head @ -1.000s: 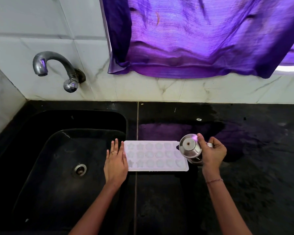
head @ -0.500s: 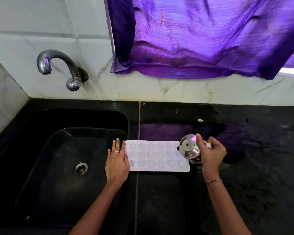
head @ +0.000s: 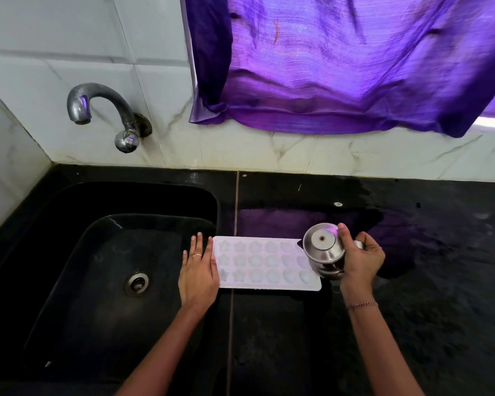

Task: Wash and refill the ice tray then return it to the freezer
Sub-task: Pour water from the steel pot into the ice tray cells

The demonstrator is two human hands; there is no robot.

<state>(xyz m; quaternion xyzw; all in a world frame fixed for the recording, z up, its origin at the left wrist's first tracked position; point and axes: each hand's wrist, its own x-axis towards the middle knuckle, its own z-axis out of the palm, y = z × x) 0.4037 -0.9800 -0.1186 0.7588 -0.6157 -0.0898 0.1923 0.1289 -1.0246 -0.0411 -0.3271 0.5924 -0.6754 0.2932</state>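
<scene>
A white ice tray with star, round and heart shaped cells lies flat on the black counter, just right of the sink. My left hand rests flat, fingers together, against the tray's left end. My right hand grips a small steel jug tipped on its side over the tray's right end, its round bottom facing me. I cannot make out a stream of water.
A black sink with a steel drain lies to the left, under a curved steel tap on the tiled wall. A purple curtain hangs behind. The black counter is wet around the jug.
Both hands, the tray and the jug stay in place. The jug holds about the same tilt; only the view shifts slightly.
</scene>
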